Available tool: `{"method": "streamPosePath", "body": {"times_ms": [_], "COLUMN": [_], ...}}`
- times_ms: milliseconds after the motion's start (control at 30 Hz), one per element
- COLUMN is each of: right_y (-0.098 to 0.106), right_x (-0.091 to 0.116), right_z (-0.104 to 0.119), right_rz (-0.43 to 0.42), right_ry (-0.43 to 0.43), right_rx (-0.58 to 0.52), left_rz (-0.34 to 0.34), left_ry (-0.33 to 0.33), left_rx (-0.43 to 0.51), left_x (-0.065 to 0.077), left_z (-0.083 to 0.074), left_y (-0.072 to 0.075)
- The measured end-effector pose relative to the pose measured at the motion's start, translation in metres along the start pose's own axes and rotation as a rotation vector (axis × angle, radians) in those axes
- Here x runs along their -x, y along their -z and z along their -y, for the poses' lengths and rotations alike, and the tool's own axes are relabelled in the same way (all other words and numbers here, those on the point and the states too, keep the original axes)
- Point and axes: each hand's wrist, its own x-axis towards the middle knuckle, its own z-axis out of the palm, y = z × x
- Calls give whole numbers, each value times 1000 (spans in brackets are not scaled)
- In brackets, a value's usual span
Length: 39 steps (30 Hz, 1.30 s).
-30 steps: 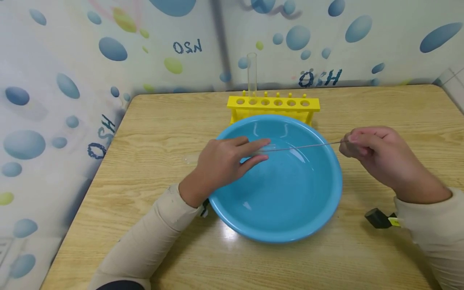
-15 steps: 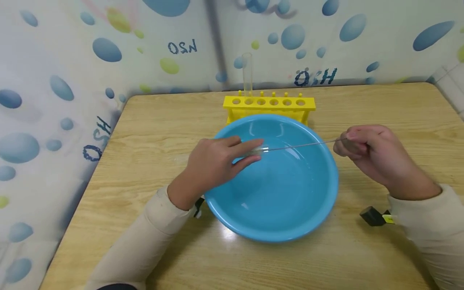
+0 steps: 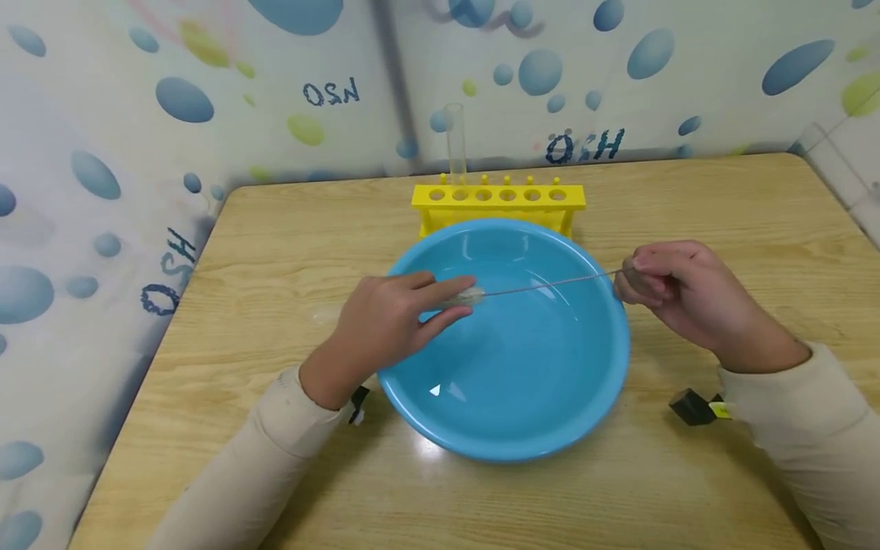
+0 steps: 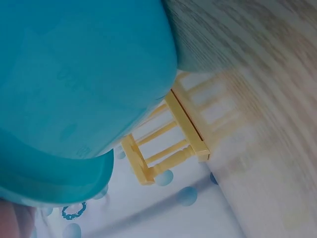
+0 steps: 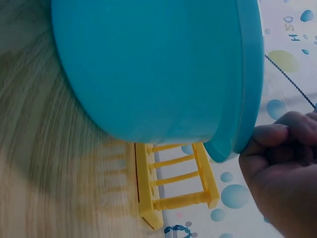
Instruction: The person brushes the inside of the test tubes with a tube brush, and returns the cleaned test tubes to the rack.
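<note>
Above the blue basin (image 3: 505,367), my left hand (image 3: 378,321) grips a clear test tube (image 3: 326,315); its rounded end pokes out faintly behind the hand. Pale bristles of a test tube brush (image 3: 470,296) show at the tube's mouth, between thumb and forefinger. From there the brush's thin twisted wire runs right across the basin. My right hand (image 3: 677,298) pinches the far end of that wire by the basin's right rim, fingers curled. In the right wrist view the wire (image 5: 290,82) leads to the same hand (image 5: 292,163). The left hand mostly hides the tube's middle.
A yellow test tube rack (image 3: 498,198) stands right behind the basin, with one upright clear test tube (image 3: 456,145) in it. The wooden table (image 3: 275,252) meets a patterned wall (image 3: 241,92) at the back and left. Black wrist devices (image 3: 694,407) hang below the sleeves.
The view has swung slightly right. My left hand has moved a little left relative to the basin, the right hand slightly too. Pale bristles now show more plainly at the tube's mouth.
</note>
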Motion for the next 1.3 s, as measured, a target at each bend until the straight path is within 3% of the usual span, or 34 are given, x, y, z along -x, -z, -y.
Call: {"method": "streamPosePath", "body": {"times_ms": [167, 367, 500, 600, 767, 1067, 1300], "right_y": [2, 7, 12, 14, 14, 9, 2], "right_x": [0, 2, 3, 5, 6, 6, 5], "right_z": [-4, -2, -2, -3, -3, -1, 6], "right_rz": [-44, -155, -115, -73, -73, -177, -387], "right_ry": [50, 5, 31, 76, 130, 166, 53], "right_rx": [13, -5, -78, -91, -80, 40, 339], "left_rz": [9, 9, 16, 27, 36, 17, 23], "left_ry": [11, 17, 24, 30, 32, 35, 42], "left_rx": [18, 26, 27, 24, 12, 14, 8], "left_x": [1, 1, 1, 1, 1, 1, 1], "left_z": [0, 0, 0, 0, 1, 1, 1], "left_y": [0, -1, -1, -1, -1, -1, 0]}}
